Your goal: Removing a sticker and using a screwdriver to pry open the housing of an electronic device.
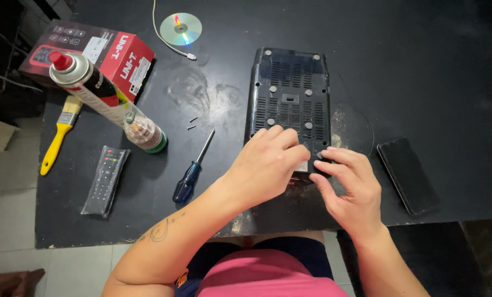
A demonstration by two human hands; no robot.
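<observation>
Your left hand (pixel 268 162) and right hand (pixel 349 187) both rest on the near end of the box (pixel 289 104), a flat black plastic casing lying underside up on the surface (pixel 422 66), stretching away from your fingers. The left fingers (pixel 290 144) are curled with their tips pressed on the casing; the right fingers (pixel 334 162) are loosely bent, tips touching its near right corner; neither hand closes around anything. The shell looks stiff, light and smooth, with vent slots and small feet, so it would likely slide if pushed; the long side edges look like the surest hold, and the slotted panel seems the weakest part. Left of your left fingers lies a screwdriver (pixel 192 169), with 2 small screws (pixel 192 123) just beyond its tip. Farther left are a remote (pixel 105 179), a tilted spray can (pixel 106 99), a brush (pixel 59 135) and a red carton (pixel 100 52). A disc (pixel 180 28) lies far beyond, a phone (pixel 408 175) right of your right fingers. The surface is dark, scuffed and dusty; pale floor tiles show below.
</observation>
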